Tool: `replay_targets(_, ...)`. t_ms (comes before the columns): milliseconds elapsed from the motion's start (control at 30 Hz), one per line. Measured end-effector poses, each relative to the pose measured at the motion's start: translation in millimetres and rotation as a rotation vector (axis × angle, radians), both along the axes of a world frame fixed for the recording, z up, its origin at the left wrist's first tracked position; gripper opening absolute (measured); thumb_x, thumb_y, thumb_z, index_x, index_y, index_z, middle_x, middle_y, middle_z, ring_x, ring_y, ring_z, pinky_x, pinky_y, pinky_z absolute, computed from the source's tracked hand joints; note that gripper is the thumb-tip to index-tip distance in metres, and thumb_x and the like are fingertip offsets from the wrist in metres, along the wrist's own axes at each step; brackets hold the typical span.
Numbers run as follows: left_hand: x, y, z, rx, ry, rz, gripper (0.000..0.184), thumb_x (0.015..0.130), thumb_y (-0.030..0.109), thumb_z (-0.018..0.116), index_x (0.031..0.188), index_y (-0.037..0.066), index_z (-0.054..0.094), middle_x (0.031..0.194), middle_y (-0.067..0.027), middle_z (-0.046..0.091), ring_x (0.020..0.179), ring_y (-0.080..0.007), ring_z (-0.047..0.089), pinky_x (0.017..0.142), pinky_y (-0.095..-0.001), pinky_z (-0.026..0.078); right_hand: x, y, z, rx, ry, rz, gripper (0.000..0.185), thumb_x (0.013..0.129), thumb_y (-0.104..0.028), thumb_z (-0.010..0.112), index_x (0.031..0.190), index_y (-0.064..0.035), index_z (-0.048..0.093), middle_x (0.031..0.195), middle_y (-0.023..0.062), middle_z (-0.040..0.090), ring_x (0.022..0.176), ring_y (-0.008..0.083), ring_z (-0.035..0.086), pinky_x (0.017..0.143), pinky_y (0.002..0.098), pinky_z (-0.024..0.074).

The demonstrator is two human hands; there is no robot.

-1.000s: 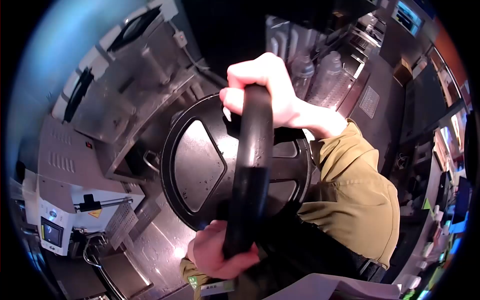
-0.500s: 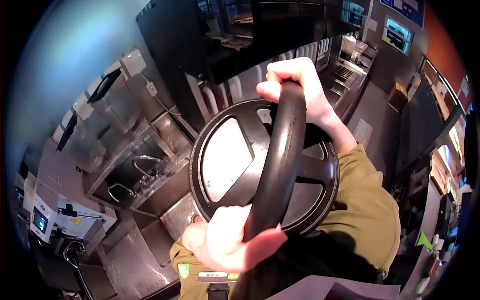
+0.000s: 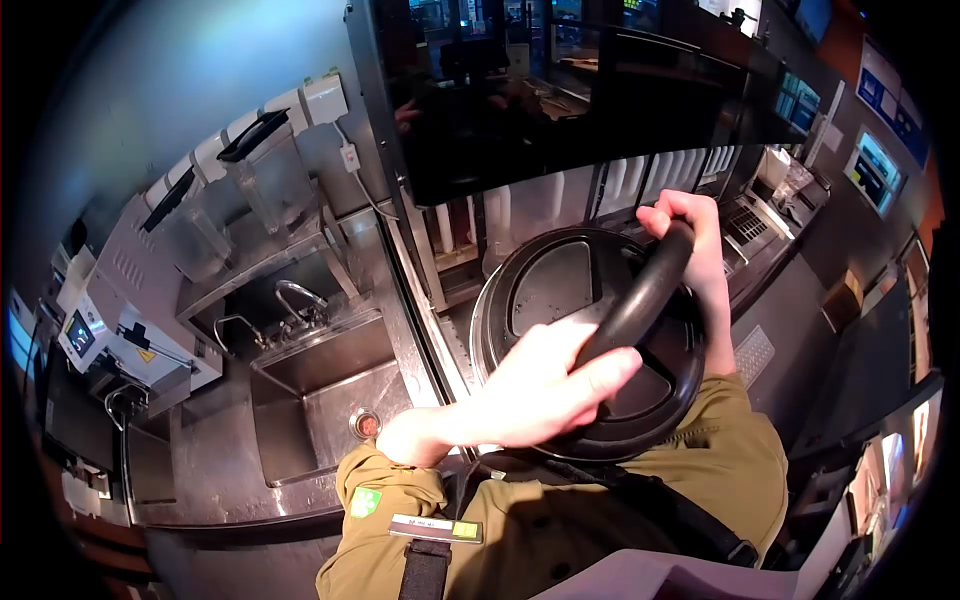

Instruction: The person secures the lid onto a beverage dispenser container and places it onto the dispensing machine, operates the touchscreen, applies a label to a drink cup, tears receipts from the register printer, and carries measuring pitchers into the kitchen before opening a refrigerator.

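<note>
A round insulated barrel with a black lid (image 3: 553,287) stands in front of my body, and a strip of its metal side shows at the left rim. A thick black carrying handle (image 3: 642,303) arches over the lid. My left hand (image 3: 540,388) is closed round the near end of this handle, thumb lying along it. At the far end, my right hand (image 3: 697,228) wraps its fingers over the same handle. The barrel's lower part is hidden beneath the lid and my sleeves.
To the left is a steel sink (image 3: 325,390) with curved taps (image 3: 300,303). Clear pitchers (image 3: 268,185) stand on a rack behind it, next to a white machine with a screen (image 3: 80,333). Ahead, a dark glossy panel (image 3: 560,130) hangs above a row of white containers (image 3: 625,185).
The barrel and both hands now appear farther right, and the handle looks smaller and farther from the camera. The view has shifted, showing more of the sink. Both hands keep hold of the handle.
</note>
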State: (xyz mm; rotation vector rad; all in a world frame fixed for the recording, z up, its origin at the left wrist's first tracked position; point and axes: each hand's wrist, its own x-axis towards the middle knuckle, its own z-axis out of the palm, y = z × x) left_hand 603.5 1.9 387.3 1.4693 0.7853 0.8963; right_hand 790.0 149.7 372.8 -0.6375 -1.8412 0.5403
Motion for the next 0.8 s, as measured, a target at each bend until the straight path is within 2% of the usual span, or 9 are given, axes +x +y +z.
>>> replay_targets(300, -7, 57, -7, -0.182, -0.098, 0.178, 0.023, 0.084, 0.018, 0.053, 0.070, 0.000, 0.049, 0.049, -0.0006, 0.043, 0.036, -0.0042, 0.035, 0.032, -0.0186, 0.024, -1, 55, -17, -0.189, 0.008, 0.018, 0.025, 0.073, -0.006, 0.062, 0.057, -0.0018, 0.043, 0.053, -0.0023, 0.044, 0.054, 0.0040, 0.038, 0.049, 0.0212, 0.0313)
replay_targets(367, -17, 62, -19, -0.198, -0.228, 0.211, 0.025, 0.084, 0.018, 0.053, 0.068, -0.001, 0.049, 0.049, -0.0019, 0.042, 0.034, -0.0044, 0.033, 0.030, -0.0190, 0.022, 13, 66, -20, -0.339, -0.062, 0.312, 0.017, 0.069, -0.002, 0.061, 0.082, -0.0021, 0.050, 0.079, -0.0011, 0.051, 0.079, 0.0068, 0.049, 0.071, 0.0206, 0.0388)
replay_targets(433, -14, 62, -18, -0.249, -0.217, 0.248, 0.017, 0.079, 0.009, 0.055, 0.068, -0.004, 0.049, 0.048, -0.0040, 0.043, 0.032, -0.0048, 0.032, 0.029, -0.0196, 0.022, 16, 69, -33, -0.373, 0.140, 0.443, 0.035, 0.068, -0.003, 0.062, 0.101, -0.0040, 0.051, 0.095, 0.0022, 0.053, 0.098, 0.0117, 0.049, 0.085, 0.0251, 0.0367)
replay_targets(467, -14, 62, -15, -0.266, -0.179, 0.265, 0.014, 0.076, 0.006, 0.055, 0.068, -0.004, 0.049, 0.048, -0.0044, 0.044, 0.031, -0.0050, 0.032, 0.029, -0.0197, 0.022, 21, 72, -44, -0.321, 0.023, 0.317, 0.053, 0.071, -0.009, 0.060, 0.120, -0.0037, 0.042, 0.113, 0.0065, 0.049, 0.109, 0.0170, 0.044, 0.093, 0.0298, 0.0316)
replay_targets(533, -13, 64, -10, -0.289, -0.171, 0.315, 0.006, 0.068, -0.002, 0.054, 0.070, -0.006, 0.050, 0.050, -0.0060, 0.047, 0.031, -0.0060, 0.035, 0.028, -0.0202, 0.024, 22, 75, -79, -0.598, 0.277, 0.448, 0.055, 0.073, -0.015, 0.057, 0.124, -0.0007, 0.038, 0.118, 0.0086, 0.046, 0.112, 0.0178, 0.043, 0.096, 0.0302, 0.0295)
replay_targets(633, -9, 68, -29, 0.213, -0.276, 0.618, 0.042, 0.075, 0.003, 0.060, 0.115, 0.001, 0.046, 0.075, -0.0031, 0.056, 0.063, -0.0074, 0.053, 0.059, -0.0194, 0.043, 31, 62, -96, -0.896, 0.428, 0.567, 0.061, 0.077, -0.023, 0.050, 0.128, 0.0051, 0.032, 0.127, 0.0120, 0.040, 0.118, 0.0183, 0.038, 0.100, 0.0287, 0.0249)
replay_targets(667, -17, 72, -35, 0.295, -0.176, 0.654, 0.059, 0.075, 0.005, 0.060, 0.128, 0.004, 0.034, 0.095, -0.0065, 0.054, 0.088, -0.0130, 0.052, 0.081, -0.0260, 0.040, 28, 60, -90, -0.888, 0.444, 0.603, 0.061, 0.077, -0.024, 0.050, 0.128, 0.0053, 0.032, 0.128, 0.0122, 0.040, 0.118, 0.0183, 0.037, 0.100, 0.0283, 0.0246)
replay_targets(767, -52, 85, -59, 0.589, 0.388, 0.688, 0.055, 0.080, 0.012, 0.057, 0.130, 0.007, 0.035, 0.124, -0.0082, 0.036, 0.117, -0.0193, 0.035, 0.099, -0.0335, 0.027, 26, 61, -95, -0.814, 0.453, 0.632, 0.066, 0.075, -0.028, 0.051, 0.128, 0.0050, 0.032, 0.130, 0.0128, 0.037, 0.120, 0.0190, 0.035, 0.100, 0.0281, 0.0243)
replay_targets(800, -55, 88, -72, 0.514, 0.307, 0.712, 0.050, 0.082, 0.012, 0.054, 0.129, 0.008, 0.036, 0.126, -0.0090, 0.035, 0.118, -0.0199, 0.034, 0.099, -0.0337, 0.026, 27, 59, -93, -0.798, 0.416, 0.566, 0.069, 0.074, -0.031, 0.052, 0.129, 0.0048, 0.031, 0.130, 0.0133, 0.038, 0.120, 0.0192, 0.036, 0.100, 0.0281, 0.0248)
